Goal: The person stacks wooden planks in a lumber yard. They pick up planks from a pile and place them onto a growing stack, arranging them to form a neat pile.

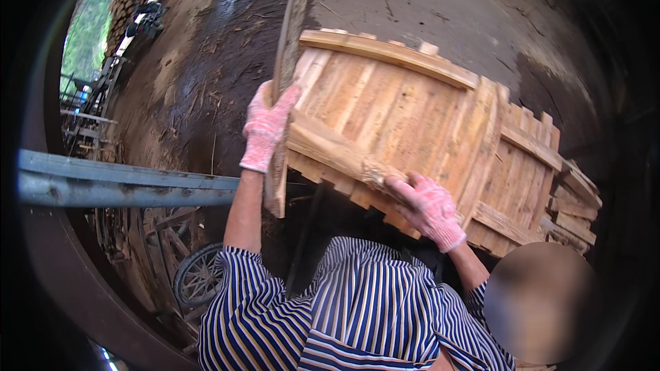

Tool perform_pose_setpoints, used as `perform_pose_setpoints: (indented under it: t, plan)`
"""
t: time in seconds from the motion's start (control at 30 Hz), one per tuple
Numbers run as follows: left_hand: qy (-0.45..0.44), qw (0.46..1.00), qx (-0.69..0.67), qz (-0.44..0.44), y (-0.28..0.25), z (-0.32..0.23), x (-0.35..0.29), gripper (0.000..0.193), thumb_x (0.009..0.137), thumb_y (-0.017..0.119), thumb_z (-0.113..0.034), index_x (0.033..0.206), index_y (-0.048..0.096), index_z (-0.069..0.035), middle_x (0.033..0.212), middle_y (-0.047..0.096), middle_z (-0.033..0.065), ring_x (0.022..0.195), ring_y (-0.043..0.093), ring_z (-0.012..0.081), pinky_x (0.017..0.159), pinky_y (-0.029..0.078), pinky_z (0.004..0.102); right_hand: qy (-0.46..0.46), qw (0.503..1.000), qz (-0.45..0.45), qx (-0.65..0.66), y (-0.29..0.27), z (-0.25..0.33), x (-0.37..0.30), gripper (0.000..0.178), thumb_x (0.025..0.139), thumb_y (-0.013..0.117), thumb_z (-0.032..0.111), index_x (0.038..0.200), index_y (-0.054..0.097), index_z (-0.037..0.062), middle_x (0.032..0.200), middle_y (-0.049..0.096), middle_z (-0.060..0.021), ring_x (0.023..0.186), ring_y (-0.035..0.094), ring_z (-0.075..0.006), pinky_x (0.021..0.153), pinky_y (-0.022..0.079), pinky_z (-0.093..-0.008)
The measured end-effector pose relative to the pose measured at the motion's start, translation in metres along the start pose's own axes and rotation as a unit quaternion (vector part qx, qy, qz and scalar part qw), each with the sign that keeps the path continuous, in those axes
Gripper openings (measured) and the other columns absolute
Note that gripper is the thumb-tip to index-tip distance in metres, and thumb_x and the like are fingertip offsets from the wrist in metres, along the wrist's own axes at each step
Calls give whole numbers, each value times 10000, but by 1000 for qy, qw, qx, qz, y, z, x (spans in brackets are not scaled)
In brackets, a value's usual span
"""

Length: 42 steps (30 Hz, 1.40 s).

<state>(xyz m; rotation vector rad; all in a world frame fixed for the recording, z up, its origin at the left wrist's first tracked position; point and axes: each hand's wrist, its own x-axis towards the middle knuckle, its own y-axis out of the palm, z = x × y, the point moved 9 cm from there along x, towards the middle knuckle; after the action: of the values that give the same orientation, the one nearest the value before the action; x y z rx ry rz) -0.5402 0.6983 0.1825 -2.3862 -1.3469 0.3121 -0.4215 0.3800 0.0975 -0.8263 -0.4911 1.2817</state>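
Both of my hands wear pink-and-white knit gloves. My left hand [268, 124] is closed around the edge of a long, narrow board [280, 177] that stands against the left end of a slatted wooden panel [395, 106]. Along the panel's near side lies a thick, rough wooden strip [333, 150]. My right hand [430, 209] is closed over the right end of this strip, with some fingers hidden beneath. Another strip [392, 55] crosses the slats on the far side. The slats' ends stick out unevenly beyond both strips.
A second slatted section [526, 154] adjoins on the right, with stacked wood pieces [576, 206] beyond it. A blue metal beam [130, 182] runs in from the left, above a spoked wheel [199, 275]. Wood scraps litter the dirt floor [440, 0].
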Motion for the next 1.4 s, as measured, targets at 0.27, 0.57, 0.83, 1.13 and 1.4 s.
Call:
perform_pose_setpoints:
  t: [0.27,0.57,0.83,1.13,1.4]
  plan:
    - [-92,949,226,-199,-220,100,24,614,812,787,-516,1222,640,-83,1036,730,142,967,691,298,851,518,411,-90,989,-63,-102,101,57,150,487,904,565,155,1375,542,274,1242,582,-209,1097,589,-388,920,486,-483]
    - [-133,939,258,-182,-258,161,48,715,740,825,-535,1272,629,-99,1180,698,171,1112,656,334,938,506,425,-28,994,-64,-80,96,64,143,623,796,720,227,1385,524,274,1250,579,-136,1150,562,-348,935,450,-480]
    - [-92,931,240,-259,-303,177,90,560,765,826,-481,1124,663,-82,995,723,142,906,695,318,812,525,428,3,994,-73,-78,99,68,136,523,852,618,210,1364,547,292,1239,594,-138,1169,570,-328,927,437,-507]
    - [12,811,540,-224,-219,73,168,879,800,756,-525,1441,448,-8,1399,517,222,1276,491,419,1072,421,490,-49,972,-228,-14,89,40,119,477,720,709,246,1182,598,203,928,576,-102,889,594,-310,745,449,-443]
    - [268,901,145,309,278,-70,76,597,951,682,-244,1425,465,47,1441,512,192,1328,485,285,1119,372,367,22,938,-340,64,22,4,5,636,828,720,385,1387,515,159,1413,490,-226,1261,514,-380,1037,420,-492]
